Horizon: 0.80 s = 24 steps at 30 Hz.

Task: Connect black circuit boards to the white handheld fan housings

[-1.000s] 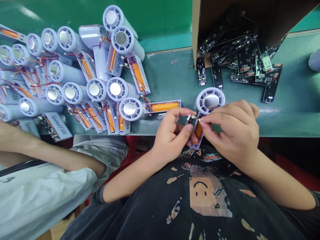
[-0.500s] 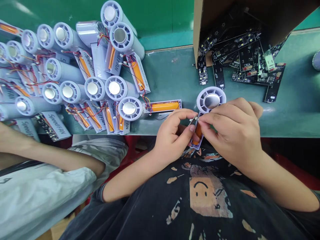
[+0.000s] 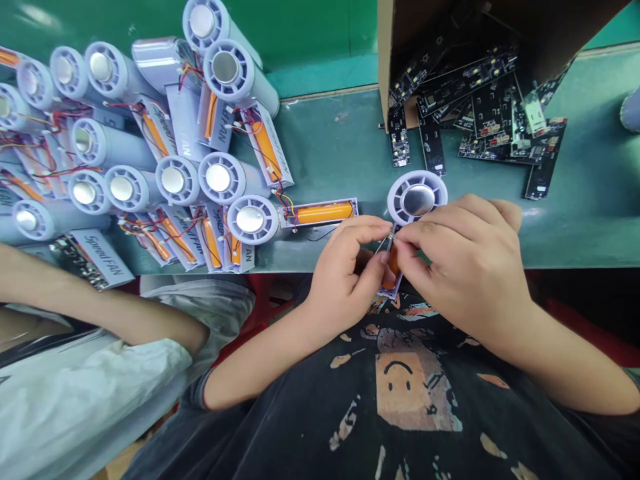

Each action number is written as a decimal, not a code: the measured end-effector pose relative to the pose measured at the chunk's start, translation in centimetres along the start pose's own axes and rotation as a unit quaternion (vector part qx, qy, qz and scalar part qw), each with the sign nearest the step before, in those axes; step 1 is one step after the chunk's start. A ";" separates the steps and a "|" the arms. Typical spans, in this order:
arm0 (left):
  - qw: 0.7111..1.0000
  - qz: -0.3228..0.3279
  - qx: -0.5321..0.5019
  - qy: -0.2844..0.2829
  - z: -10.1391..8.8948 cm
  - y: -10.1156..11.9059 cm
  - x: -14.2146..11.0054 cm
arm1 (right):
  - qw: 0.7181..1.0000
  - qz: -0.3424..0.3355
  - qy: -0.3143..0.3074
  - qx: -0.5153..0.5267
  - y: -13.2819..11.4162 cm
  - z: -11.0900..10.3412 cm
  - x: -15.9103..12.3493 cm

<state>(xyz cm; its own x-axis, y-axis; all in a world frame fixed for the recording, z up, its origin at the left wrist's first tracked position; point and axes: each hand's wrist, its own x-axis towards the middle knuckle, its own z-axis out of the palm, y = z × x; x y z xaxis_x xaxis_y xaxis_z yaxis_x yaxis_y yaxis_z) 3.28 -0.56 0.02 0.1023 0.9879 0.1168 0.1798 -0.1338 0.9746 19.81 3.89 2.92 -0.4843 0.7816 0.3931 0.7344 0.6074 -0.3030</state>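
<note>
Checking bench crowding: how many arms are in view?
3: the person's left arm and right arm at the bottom, and a co-worker's arm at the left; another may be hidden.

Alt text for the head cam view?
The person's left hand and right hand pinch a tiny connector over an orange battery in a lilac casing, beside a round fan head on a green bench. Fan units crowd the left; black circuit boards spill from a cardboard box at right.
</note>
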 end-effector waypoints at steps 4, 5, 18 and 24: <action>0.992 0.044 0.117 -0.004 -0.3 0.5 0.1 | 1.000 -0.008 -0.008 -0.009 -0.1 -0.3 0.1; 0.990 0.049 0.135 -0.004 -0.4 0.6 0.2 | 1.000 -0.011 -0.008 -0.007 -0.1 -0.3 0.1; 0.990 -0.097 -0.103 -0.008 0.2 0.8 0.5 | 0.993 -0.017 0.093 0.072 1.3 1.6 -0.8; 0.977 -0.144 -0.155 0.003 0.2 0.7 0.9 | 0.996 0.004 0.054 0.067 1.2 0.9 -0.5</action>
<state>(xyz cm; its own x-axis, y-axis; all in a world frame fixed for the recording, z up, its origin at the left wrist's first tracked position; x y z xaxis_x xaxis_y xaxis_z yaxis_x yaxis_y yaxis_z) 3.72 0.18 0.73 0.0854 0.9816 -0.1709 -0.1053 0.1795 0.9781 20.52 4.41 1.59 -0.4189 0.7708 0.4799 0.6645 0.6204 -0.4166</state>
